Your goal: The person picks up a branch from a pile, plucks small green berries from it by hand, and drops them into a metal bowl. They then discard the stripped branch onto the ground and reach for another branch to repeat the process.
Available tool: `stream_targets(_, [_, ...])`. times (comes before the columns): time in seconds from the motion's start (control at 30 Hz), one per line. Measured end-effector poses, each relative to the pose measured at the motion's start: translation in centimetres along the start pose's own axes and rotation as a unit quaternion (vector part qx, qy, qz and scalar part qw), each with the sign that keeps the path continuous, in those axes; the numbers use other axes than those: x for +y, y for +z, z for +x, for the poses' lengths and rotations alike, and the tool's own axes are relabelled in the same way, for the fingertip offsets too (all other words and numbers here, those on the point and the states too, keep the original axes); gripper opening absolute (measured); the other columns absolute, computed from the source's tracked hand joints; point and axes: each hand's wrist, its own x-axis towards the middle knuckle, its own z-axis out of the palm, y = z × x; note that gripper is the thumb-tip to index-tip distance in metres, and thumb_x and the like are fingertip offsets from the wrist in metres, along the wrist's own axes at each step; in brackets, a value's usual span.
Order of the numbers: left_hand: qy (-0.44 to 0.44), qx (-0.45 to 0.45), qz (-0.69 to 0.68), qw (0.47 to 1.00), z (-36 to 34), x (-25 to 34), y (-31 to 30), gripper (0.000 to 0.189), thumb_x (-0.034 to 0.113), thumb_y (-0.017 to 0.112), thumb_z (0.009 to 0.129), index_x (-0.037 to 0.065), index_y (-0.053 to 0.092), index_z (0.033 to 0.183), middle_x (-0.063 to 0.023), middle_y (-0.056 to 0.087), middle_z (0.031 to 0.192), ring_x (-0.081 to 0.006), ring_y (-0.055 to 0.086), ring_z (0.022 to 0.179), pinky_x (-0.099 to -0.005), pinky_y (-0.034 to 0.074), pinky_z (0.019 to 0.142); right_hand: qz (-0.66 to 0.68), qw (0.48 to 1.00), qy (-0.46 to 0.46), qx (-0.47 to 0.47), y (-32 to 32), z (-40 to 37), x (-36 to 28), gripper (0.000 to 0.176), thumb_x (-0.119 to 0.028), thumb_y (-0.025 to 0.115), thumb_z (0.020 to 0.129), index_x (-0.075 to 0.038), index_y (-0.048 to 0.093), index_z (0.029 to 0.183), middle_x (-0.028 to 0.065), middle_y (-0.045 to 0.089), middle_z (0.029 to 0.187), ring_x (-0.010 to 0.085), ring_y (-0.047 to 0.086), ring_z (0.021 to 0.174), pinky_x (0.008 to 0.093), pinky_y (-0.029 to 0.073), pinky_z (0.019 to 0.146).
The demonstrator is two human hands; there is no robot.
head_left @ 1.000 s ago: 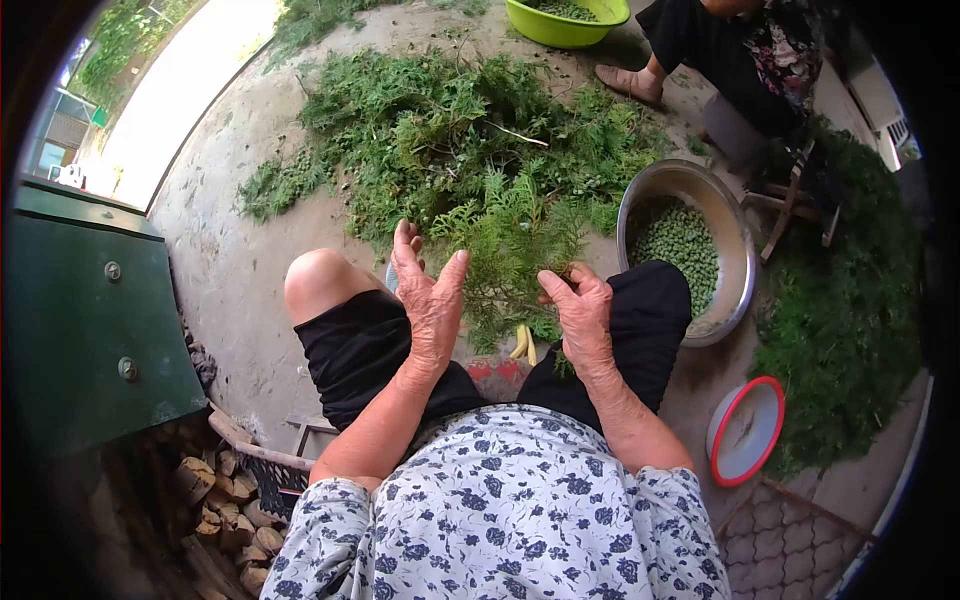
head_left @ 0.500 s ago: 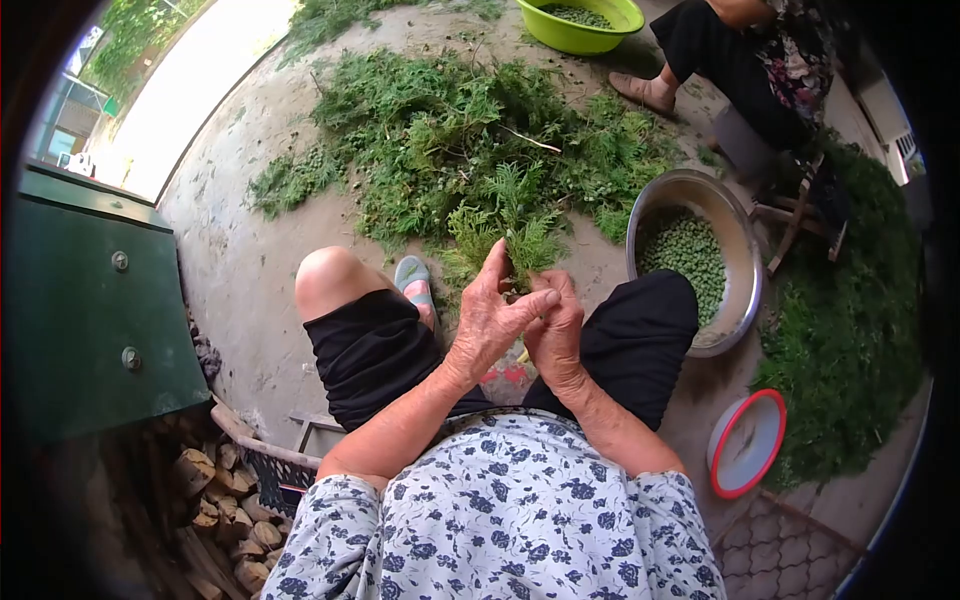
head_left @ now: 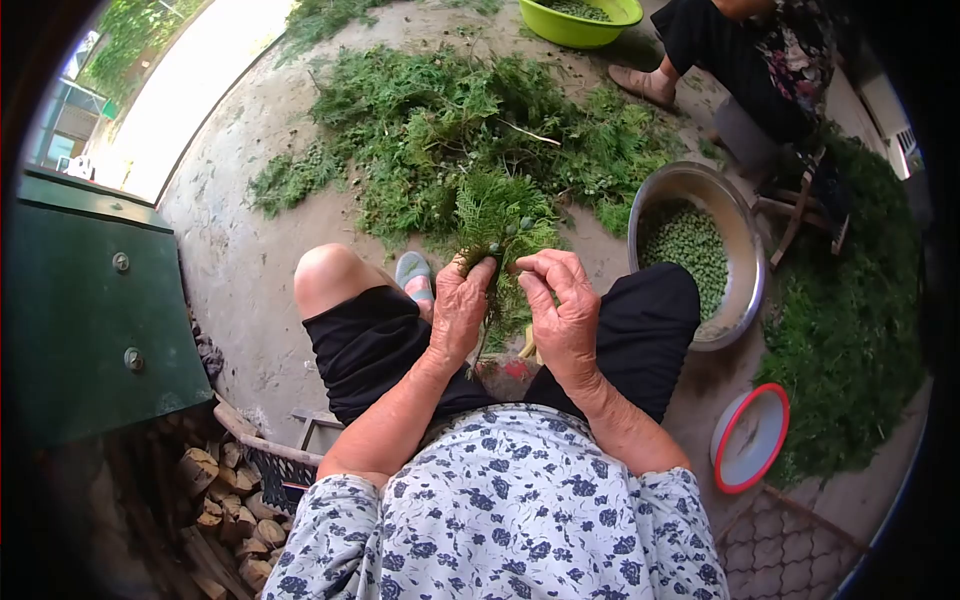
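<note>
Watching from my remote post. Left hand (head_left: 463,300) grasps a conifer sprig (head_left: 490,205) low on its stems, thumb against the fingers; the sprig stands upright between the knees, small green cones (head_left: 526,223) showing on its right side. Right hand (head_left: 563,315) is just beside it, fingers bent, thumb near forefinger; I can't tell whether the tips pinch anything.

Risks, as I judge them. Cones knocked loose here would fall to the ground, since the steel basin (head_left: 742,240) is off to the right, not under the sprig. A hard sideways tug could tear fronds or slide the stems through the left hand, whose hold is narrow. The right knee (head_left: 665,300) is close by the basin's near rim; a sudden shift of the leg might jolt it and spill the loose cones (head_left: 688,255) inside. Bits of foliage could also stray in if the sprig were shaken over there.

Against the frame a second back: the left hand was open then, and the right had the sprig. Half a second ago both hands were together at its base; now they are apart, and the left has it. Cuttings pile (head_left: 410,125) and basin look unchanged.
</note>
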Motion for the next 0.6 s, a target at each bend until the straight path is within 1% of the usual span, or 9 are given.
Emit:
stream_targets(0.1, [-0.009,-0.011,-0.042,0.999,-0.4,-0.3,0.6,0.018,0.011,0.049,0.087,-0.001,0.059,0.096,-0.0003,0.058,0.081,-0.0076,0.047,0.07,-0.0236,0.04,0.065,0.062,0.997,0.036,0.02,0.2,1.4,0.9,0.014,0.005,0.058,0.077,-0.002,0.06,0.088,0.0089,0.058,0.082,0.0215,0.059,0.07,0.0282,0.047,0.06])
stream_targets(0.17, [-0.049,-0.011,-0.044,0.998,-0.6,0.3,0.8,0.019,0.01,0.053,0.085,-0.001,0.061,0.099,-0.0024,0.062,0.088,-0.0072,0.054,0.073,-0.0232,0.044,0.065,-0.003,0.999,-0.03,0.013,0.4,2.0,1.6,0.014,0.004,0.059,0.076,-0.003,0.061,0.088,0.0084,0.058,0.082,0.0213,0.059,0.071,0.029,0.047,0.061])
stream_targets(0.2, [-0.02,-0.02,0.043,0.999,-0.9,1.0,0.8,0.02,0.011,0.054,0.084,-0.001,0.062,0.097,-0.0023,0.062,0.081,-0.0066,0.053,0.069,-0.0233,0.044,0.063,-0.009,0.999,-0.039,0.009,0.4,2.2,1.7,0.013,0.002,0.059,0.077,-0.003,0.06,0.088,0.0095,0.057,0.081,0.0236,0.059,0.071,0.0303,0.047,0.06])
stream_targets(0.23, [-0.02,-0.019,0.044,0.999,-0.9,0.9,0.6,0.02,0.011,0.054,0.084,-0.001,0.062,0.097,-0.0023,0.062,0.081,-0.0066,0.053,0.069,-0.0233,0.044,0.063,-0.007,0.999,-0.039,0.008,0.4,2.2,1.9,0.013,0.002,0.059,0.077,-0.003,0.06,0.088,0.0095,0.057,0.081,0.0236,0.059,0.071,0.0303,0.047,0.06])
stream_targets(0.3, [0.039,-0.032,0.095,0.994,-0.8,0.5,0.5,0.018,0.009,0.049,0.087,-0.003,0.059,0.095,0.0008,0.056,0.074,-0.0049,0.048,0.068,-0.022,0.041,0.062,-0.034,0.998,-0.034,-0.047,0.2,2.2,2.3,0.014,0.002,0.06,0.076,-0.002,0.06,0.089,0.011,0.057,0.081,0.0267,0.059,0.071,0.0318,0.047,0.062])
stream_targets(0.33, [0.038,-0.032,0.095,0.994,-0.9,0.4,0.5,0.018,0.009,0.049,0.087,-0.003,0.059,0.095,0.0008,0.056,0.074,-0.0049,0.048,0.068,-0.022,0.041,0.062,-0.034,0.998,-0.033,-0.048,0.1,2.0,2.6,0.014,0.002,0.06,0.076,-0.002,0.06,0.089,0.011,0.057,0.081,0.0267,0.059,0.071,0.0318,0.047,0.062])
stream_targets(0.4, [0.051,-0.033,0.127,0.99,-0.9,0.3,0.4,0.018,0.008,0.048,0.087,-0.003,0.058,0.097,0.0004,0.055,0.071,-0.0051,0.047,0.065,-0.0219,0.041,0.058,-0.029,0.993,0.014,-0.111,-0.1,1.6,3.0,0.017,0.002,0.062,0.073,-0.001,0.06,0.09,0.0123,0.056,0.08,0.0289,0.058,0.072,0.0326,0.047,0.063])
stream_targets(0.5, [0.017,-0.036,0.14,0.989,-0.8,0.3,0.3,0.019,0.011,0.052,0.085,-0.001,0.062,0.095,-0.0001,0.06,0.073,-0.0049,0.051,0.067,-0.0224,0.043,0.061,-0.018,0.994,0.025,-0.101,-0.4,1.4,2.6,0.022,0.003,0.063,0.071,-0.002,0.062,0.092,0.0113,0.057,0.08,0.0269,0.059,0.071,0.0314,0.047,0.065])
stream_targets(0.6, [-0.012,-0.046,0.055,0.997,-1.0,0.4,0.9,0.019,0.011,0.052,0.085,-0.001,0.062,0.096,0.0006,0.06,0.074,-0.0047,0.051,0.066,-0.0227,0.043,0.061,0.014,0.995,0.032,-0.096,-0.4,1.2,3.6,0.022,0.003,0.064,0.07,-0.001,0.063,0.092,0.0096,0.057,0.077,0.0229,0.059,0.07,0.0296,0.046,0.064])
